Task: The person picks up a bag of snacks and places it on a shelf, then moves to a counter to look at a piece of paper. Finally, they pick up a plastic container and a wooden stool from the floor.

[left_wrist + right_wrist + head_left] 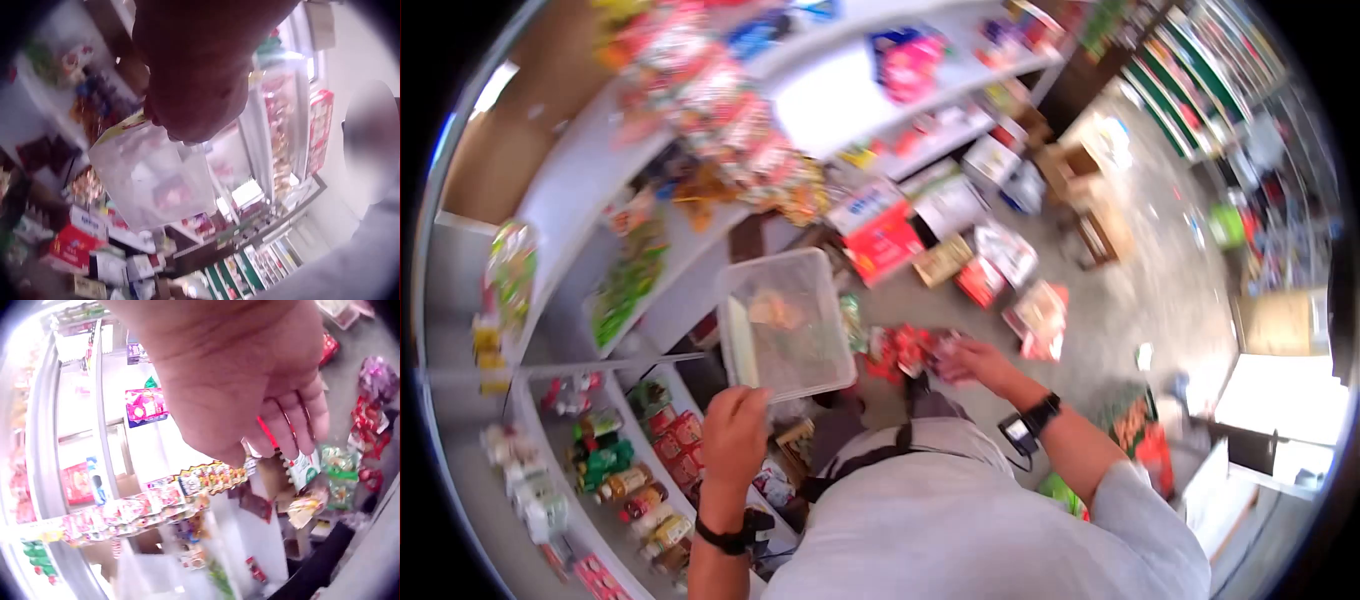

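The left hand (pixel 735 440) pinches the near rim of a clear plastic tub (pixel 795 345), which holds a few items that cannot be made out. In the left wrist view the same hand (pixel 194 94) grips the upper edge of the translucent tub (pixel 159 181). Over the floor, the right hand (pixel 975 362) is beside red packets (pixel 900 350) and a purple package. Its palm fills the upper part of the right wrist view, where the right hand (pixel 244 387) has slightly parted fingers with no clear grip. A white-and-green packet (pixel 304 469) shows just beyond the fingertips.
Shelves of bottles and packets (pixel 645 500) stand at the left. Hanging snack packets (pixel 720 120) cross the upper left. Several boxes, including a red one (pixel 883 243), sit beyond the tub. Cardboard boxes (pixel 1100 230) and a red-and-white package (pixel 1040 320) lie on the floor.
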Motion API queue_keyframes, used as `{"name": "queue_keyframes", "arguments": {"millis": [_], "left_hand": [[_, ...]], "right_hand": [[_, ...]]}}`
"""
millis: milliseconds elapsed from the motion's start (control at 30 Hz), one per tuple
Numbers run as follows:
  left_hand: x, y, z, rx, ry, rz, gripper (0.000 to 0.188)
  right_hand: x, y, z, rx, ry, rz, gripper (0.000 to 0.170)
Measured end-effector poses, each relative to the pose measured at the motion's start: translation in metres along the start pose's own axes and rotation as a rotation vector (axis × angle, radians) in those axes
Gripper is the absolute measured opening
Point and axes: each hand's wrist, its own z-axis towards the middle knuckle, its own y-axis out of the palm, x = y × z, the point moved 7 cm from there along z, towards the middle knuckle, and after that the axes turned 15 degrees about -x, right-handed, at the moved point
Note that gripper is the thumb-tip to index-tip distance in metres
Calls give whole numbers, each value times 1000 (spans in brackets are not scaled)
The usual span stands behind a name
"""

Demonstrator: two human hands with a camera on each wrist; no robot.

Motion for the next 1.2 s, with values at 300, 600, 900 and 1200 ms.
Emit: {"name": "queue_keyframes", "arguments": {"millis": [300, 600, 900, 1200], "left_hand": [[130, 177, 63, -588, 507, -252, 30], [108, 262, 65, -772, 398, -318, 38], [-29, 279, -50, -917, -276, -36, 33], [226, 382, -71, -910, -476, -482, 38]], "right_hand": [[95, 0, -83, 249, 79, 191, 34], [209, -54, -216, 775, -39, 574, 21], [296, -203, -269, 806, 107, 555, 25], [283, -368, -336, 658, 146, 335, 26]]}}
